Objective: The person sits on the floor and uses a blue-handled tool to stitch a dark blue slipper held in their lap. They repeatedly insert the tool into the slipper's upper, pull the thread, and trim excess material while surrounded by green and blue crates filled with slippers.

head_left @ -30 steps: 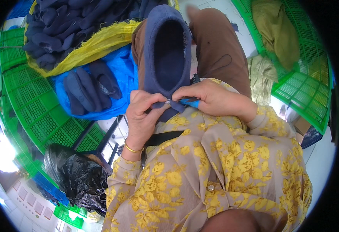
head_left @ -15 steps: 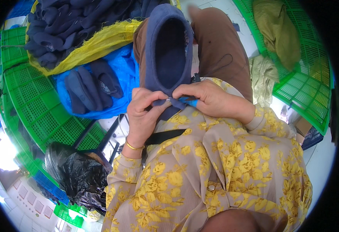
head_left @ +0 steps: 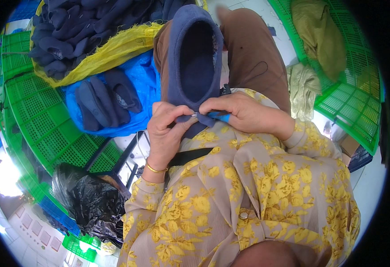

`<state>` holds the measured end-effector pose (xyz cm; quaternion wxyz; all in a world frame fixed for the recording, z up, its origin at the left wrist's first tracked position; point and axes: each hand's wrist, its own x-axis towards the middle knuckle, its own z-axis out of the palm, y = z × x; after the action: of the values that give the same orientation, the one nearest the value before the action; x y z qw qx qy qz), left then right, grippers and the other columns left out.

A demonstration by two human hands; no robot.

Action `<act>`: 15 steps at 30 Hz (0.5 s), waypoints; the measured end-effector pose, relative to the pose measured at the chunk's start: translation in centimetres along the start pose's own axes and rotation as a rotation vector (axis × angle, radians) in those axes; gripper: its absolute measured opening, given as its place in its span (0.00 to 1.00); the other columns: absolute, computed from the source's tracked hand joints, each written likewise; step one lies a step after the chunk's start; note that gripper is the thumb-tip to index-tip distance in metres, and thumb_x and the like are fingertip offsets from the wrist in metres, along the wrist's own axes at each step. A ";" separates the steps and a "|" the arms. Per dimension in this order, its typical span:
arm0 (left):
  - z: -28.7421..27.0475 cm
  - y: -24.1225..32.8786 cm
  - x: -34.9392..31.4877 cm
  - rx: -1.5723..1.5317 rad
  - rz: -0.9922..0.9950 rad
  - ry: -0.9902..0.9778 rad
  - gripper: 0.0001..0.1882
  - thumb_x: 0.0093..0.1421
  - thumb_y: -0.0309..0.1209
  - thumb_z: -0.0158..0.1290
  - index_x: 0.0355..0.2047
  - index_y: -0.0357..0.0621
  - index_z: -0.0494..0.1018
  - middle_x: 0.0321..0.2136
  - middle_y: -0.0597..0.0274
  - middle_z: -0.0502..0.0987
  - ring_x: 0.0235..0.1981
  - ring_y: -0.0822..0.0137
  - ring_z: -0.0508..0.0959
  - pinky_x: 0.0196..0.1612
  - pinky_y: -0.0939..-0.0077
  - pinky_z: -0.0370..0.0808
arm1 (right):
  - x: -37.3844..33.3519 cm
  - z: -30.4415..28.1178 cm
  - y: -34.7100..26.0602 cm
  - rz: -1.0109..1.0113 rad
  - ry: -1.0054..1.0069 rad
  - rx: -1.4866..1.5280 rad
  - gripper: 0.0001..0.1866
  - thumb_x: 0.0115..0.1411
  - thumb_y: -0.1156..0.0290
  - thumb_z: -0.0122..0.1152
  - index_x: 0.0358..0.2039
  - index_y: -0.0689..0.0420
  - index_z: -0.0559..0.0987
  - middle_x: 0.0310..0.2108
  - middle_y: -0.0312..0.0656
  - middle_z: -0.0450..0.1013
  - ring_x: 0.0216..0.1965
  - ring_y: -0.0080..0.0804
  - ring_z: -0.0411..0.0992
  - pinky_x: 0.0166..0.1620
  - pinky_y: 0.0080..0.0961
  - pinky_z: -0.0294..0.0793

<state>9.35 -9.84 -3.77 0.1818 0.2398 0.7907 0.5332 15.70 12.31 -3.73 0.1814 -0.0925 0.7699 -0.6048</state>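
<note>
A navy fabric slipper (head_left: 174,71) lies along my lap, its opening facing up and its toe end pointing away from me. At its near end my left hand (head_left: 167,123) is closed in a pinch on the edge, where a small pale bit shows between the fingertips. My right hand (head_left: 244,113) meets it there with bent fingers, closed round a small blue tool (head_left: 220,116) mostly hidden by the hand. A navy flap (head_left: 199,127) hangs below the fingertips.
Several navy slippers (head_left: 92,104) rest on a blue plastic sheet (head_left: 146,75) at left. Behind them a yellow sack (head_left: 115,46) holds a heap of navy slippers. Green crates (head_left: 39,120) stand at left, another green crate (head_left: 348,107) at right. A black plastic bag (head_left: 92,200) sits lower left.
Both hands keep their place at the slipper's near end. The right hand and the blue tool have shifted very slightly.
</note>
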 end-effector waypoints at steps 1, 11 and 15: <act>0.0 -0.1 0.0 -0.001 0.001 -0.002 0.11 0.43 0.22 0.66 0.29 0.44 0.80 0.23 0.69 0.73 0.29 0.68 0.68 0.36 0.76 0.63 | 0.1 0.1 0.0 0.000 0.003 0.001 0.27 0.48 0.88 0.44 0.48 0.51 0.74 0.39 0.48 0.77 0.41 0.51 0.76 0.43 0.37 0.73; -0.1 0.0 0.1 0.046 0.005 -0.041 0.12 0.42 0.22 0.67 0.29 0.42 0.79 0.23 0.70 0.73 0.30 0.70 0.67 0.36 0.77 0.63 | 0.3 0.9 -1.5 0.107 0.089 -0.037 0.15 0.54 0.82 0.51 0.42 0.54 0.66 0.32 0.52 0.75 0.35 0.56 0.74 0.35 0.44 0.72; 0.4 0.3 0.2 0.038 0.002 0.005 0.11 0.42 0.23 0.66 0.28 0.46 0.80 0.21 0.70 0.70 0.28 0.70 0.66 0.35 0.76 0.62 | 0.6 1.3 -2.0 0.101 0.084 -0.167 0.17 0.53 0.80 0.53 0.43 0.52 0.64 0.31 0.52 0.76 0.32 0.56 0.74 0.31 0.46 0.71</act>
<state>9.48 -9.34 -3.69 0.1744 0.2427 0.8009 0.5189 15.50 10.45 -2.15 0.1709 -0.0427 0.8284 -0.5318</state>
